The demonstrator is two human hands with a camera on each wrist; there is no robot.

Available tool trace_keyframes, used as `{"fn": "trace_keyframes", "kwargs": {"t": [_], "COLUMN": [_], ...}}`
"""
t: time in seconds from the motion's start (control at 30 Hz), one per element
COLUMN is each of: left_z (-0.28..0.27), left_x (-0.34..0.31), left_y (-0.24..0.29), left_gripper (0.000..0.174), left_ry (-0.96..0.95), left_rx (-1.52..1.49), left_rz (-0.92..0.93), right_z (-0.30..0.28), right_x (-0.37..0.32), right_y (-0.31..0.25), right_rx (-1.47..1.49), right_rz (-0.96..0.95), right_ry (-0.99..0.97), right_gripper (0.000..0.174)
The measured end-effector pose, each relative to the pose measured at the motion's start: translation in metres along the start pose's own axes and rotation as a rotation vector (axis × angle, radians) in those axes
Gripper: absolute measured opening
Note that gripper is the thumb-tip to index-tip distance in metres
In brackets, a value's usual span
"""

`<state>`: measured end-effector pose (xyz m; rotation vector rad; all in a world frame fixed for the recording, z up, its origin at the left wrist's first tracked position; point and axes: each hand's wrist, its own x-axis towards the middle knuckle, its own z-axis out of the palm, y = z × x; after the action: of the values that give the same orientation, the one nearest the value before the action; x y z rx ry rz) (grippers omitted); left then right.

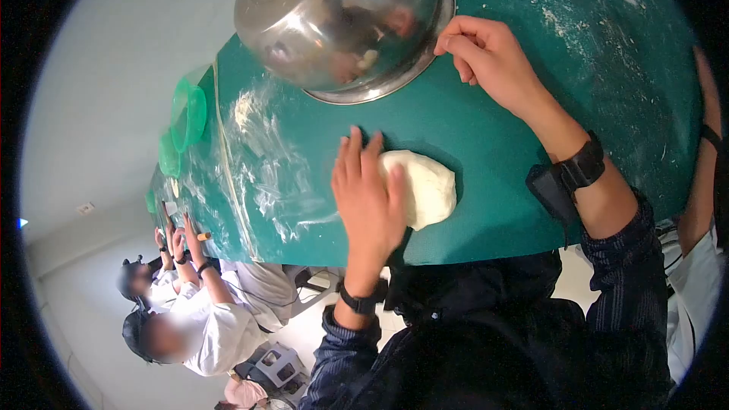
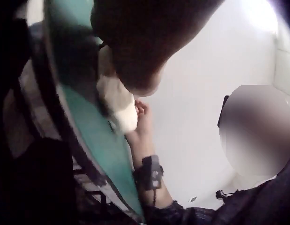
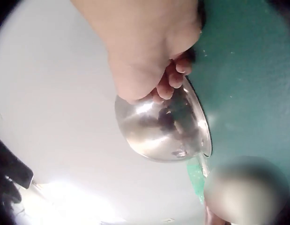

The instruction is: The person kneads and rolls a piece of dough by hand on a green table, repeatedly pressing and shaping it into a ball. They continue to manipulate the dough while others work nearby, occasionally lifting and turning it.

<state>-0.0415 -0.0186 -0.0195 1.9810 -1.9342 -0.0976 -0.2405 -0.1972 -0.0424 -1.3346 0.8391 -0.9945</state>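
Apparently to steady it, the left hand presses flat-fingered on the dough just below the bowl, while the right hand pinches the bowl's rim, holding it tipped on the worktop.

Head above, wrists close; shared bowl

The dough lies on the table close to its near edge; the left hand rests flat on the dough's left side; the bowl sits upturned on the table, farther off and slightly left; the right hand grips its right rim; plastic containers stand on the table well to the left.
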Motion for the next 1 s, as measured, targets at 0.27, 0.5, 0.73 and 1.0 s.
{"fn": "trace_keyframes", "kwargs": {"t": [0.27, 0.5, 0.73, 1.0], "left_z": [-0.026, 0.005, 0.016, 0.022], "left_x": [-0.077, -0.001, -0.015, 0.057], "left_y": [0.045, 0.016, 0.083, 0.034], "left_gripper": [0.027, 0.069, 0.062, 0.062], "left_ry": [0.094, -0.118, -0.229, -0.130], "left_rx": [-0.294, -0.534, 0.231, -0.263], "left_rz": [0.350, 0.341, 0.644, 0.354], "right_z": [0.005, 0.009, 0.005, 0.002], "right_x": [-0.002, -0.002, 0.003, 0.002], "right_y": [0.000, 0.004, 0.005, 0.008], "right_rx": [-0.047, -0.034, -0.020, -0.018], "right_rz": [-0.006, -0.028, -0.018, -0.067], "right_ry": [0.015, -0.005, -0.014, -0.042], "right_gripper": [0.021, 0.020, 0.020, 0.021]}}
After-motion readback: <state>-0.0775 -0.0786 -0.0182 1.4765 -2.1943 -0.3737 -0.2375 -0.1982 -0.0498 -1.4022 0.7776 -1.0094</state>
